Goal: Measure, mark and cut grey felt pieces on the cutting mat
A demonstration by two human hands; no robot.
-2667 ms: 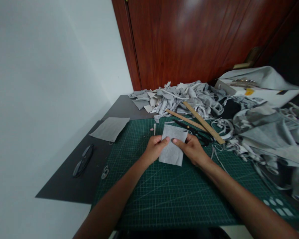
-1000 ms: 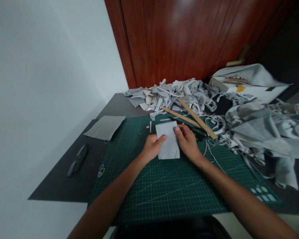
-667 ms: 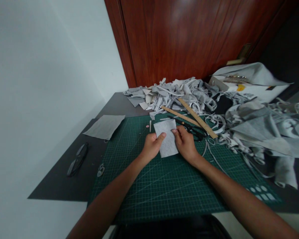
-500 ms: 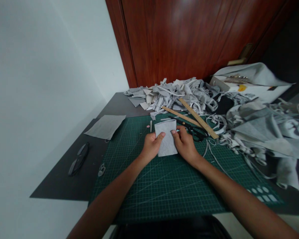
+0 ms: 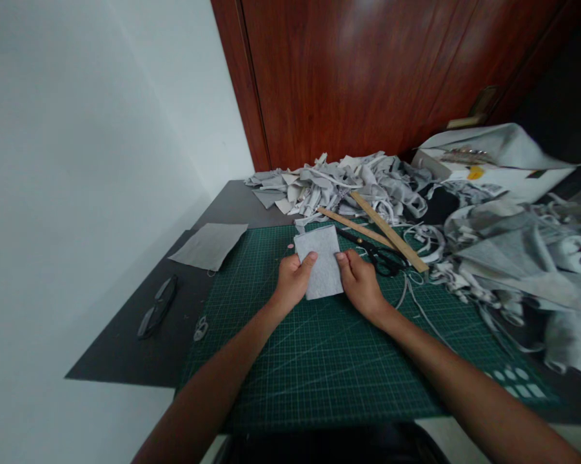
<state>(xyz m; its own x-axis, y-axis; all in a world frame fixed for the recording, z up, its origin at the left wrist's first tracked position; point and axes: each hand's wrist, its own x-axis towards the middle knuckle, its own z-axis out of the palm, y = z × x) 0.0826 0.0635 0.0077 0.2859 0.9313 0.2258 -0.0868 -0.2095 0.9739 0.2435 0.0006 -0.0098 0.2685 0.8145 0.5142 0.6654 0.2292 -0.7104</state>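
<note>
A folded piece of grey fabric (image 5: 325, 267), roughly rectangular, is held above the green cutting mat. My left hand (image 5: 293, 277) pinches its left edge, thumb on the near face and fingers behind. On the opposite edge, my right hand (image 5: 362, 280) grips in the same way, its thumb at the fabric's side. Just beyond the right hand lie black-handled scissors (image 5: 384, 259), partly under a wooden ruler (image 5: 389, 231). The fingers behind the fabric are hidden.
The cutting mat (image 5: 290, 380) covers much of the dark table. Fabric scraps (image 5: 338, 180) are heaped at the back, with larger grey cloth (image 5: 507, 245) at right. A white box (image 5: 507, 177) stands behind. At left lie glasses (image 5: 158, 306) and a flat grey fabric piece (image 5: 207, 245).
The fabric has tilted so its top leans left, and its upper opening looks flatter. Both hands still hold its sides. The whole view has shifted slightly.
</note>
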